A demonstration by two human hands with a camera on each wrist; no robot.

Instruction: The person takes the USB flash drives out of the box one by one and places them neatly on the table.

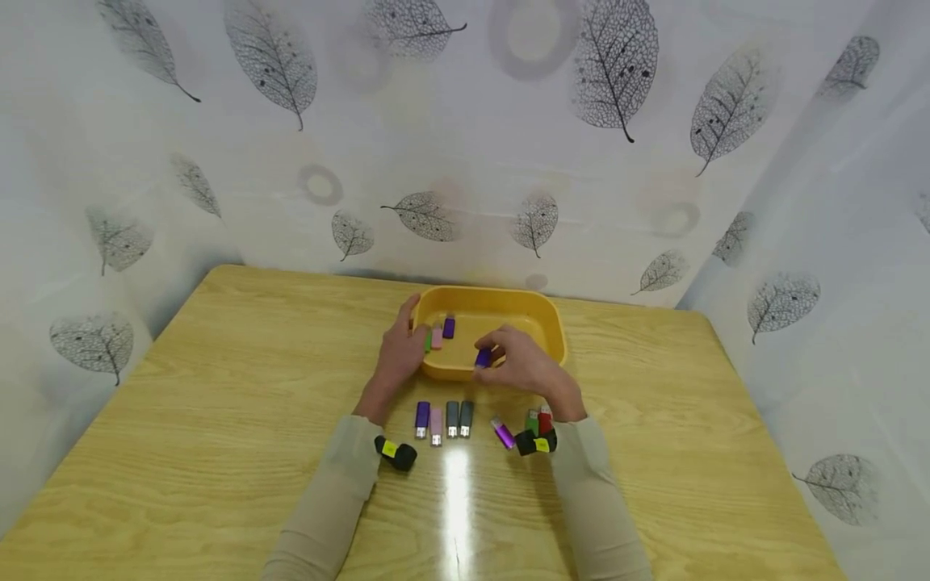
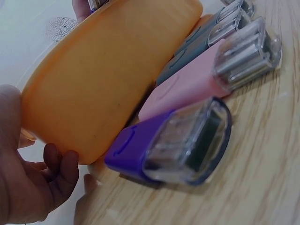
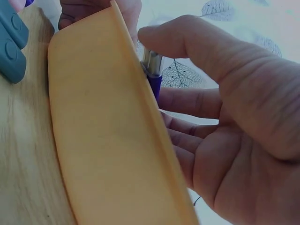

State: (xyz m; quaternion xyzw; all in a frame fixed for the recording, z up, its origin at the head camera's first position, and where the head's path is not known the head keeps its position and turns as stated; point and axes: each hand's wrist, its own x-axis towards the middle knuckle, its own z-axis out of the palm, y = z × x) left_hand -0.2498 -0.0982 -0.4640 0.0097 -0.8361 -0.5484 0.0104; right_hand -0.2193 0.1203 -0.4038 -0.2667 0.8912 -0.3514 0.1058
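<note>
A purple USB flash drive (image 1: 483, 357) is pinched between the thumb and fingers of my right hand (image 1: 525, 365), at the front rim of a yellow plastic tray (image 1: 494, 302). My left hand (image 1: 402, 349) grips the tray's left end. Inside, near that end, lie a purple drive (image 1: 449, 327), a pink drive (image 1: 437, 337) and a green drive (image 1: 428, 342), the green one partly hidden by my left hand. In the right wrist view, the held drive's (image 3: 153, 70) clear-capped end points up toward the thumb, and the tray wall covers part of it.
In front of the tray lie a purple drive (image 2: 140, 147), a pink drive (image 2: 187, 86) and two grey drives (image 1: 459, 420) in a row. Further right are a shiny purple drive (image 1: 502, 433), a green drive (image 1: 533, 421) and a red drive (image 1: 545, 420). A leaf-patterned curtain (image 1: 465, 145) stands behind.
</note>
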